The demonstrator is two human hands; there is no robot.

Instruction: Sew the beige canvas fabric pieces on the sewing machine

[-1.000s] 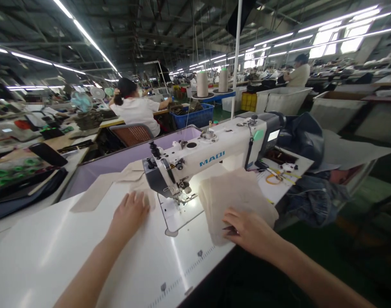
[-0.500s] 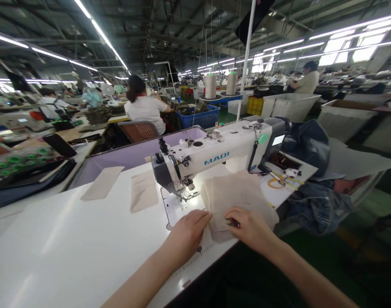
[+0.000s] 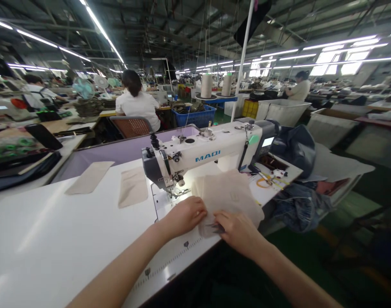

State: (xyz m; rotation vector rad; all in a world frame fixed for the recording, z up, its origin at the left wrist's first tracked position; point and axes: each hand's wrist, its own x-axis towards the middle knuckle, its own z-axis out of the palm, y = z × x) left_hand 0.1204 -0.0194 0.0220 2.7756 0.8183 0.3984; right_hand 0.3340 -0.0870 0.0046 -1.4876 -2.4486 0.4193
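Note:
A stack of beige fabric pieces [image 3: 227,188] lies on the white sewing table, right of the sewing machine's needle area. My left hand [image 3: 187,214] is closed at the left edge of the stack, fingertips pinching the fabric. My right hand [image 3: 238,231] rests over the front of the stack, its fingers wrapped round a small dark tool that looks like thread snips [image 3: 213,226]. The snips' thin blades point left toward my left fingertips; most of the tool is hidden under the hand. Just behind my left hand is the presser foot of the white sewing machine [image 3: 208,149].
Two beige fabric pieces [image 3: 133,187] lie left of the machine. Orange-handled scissors [image 3: 264,182] and small items sit at the table's right end. Denim [image 3: 302,207] hangs beyond that edge. A lilac bin wall [image 3: 95,160] runs behind the table. A co-worker [image 3: 135,100] sits ahead.
The view has shifted, so the scene sits further left. My right hand has moved closer to my left, and the snips' blades now show at the stack's front left edge.

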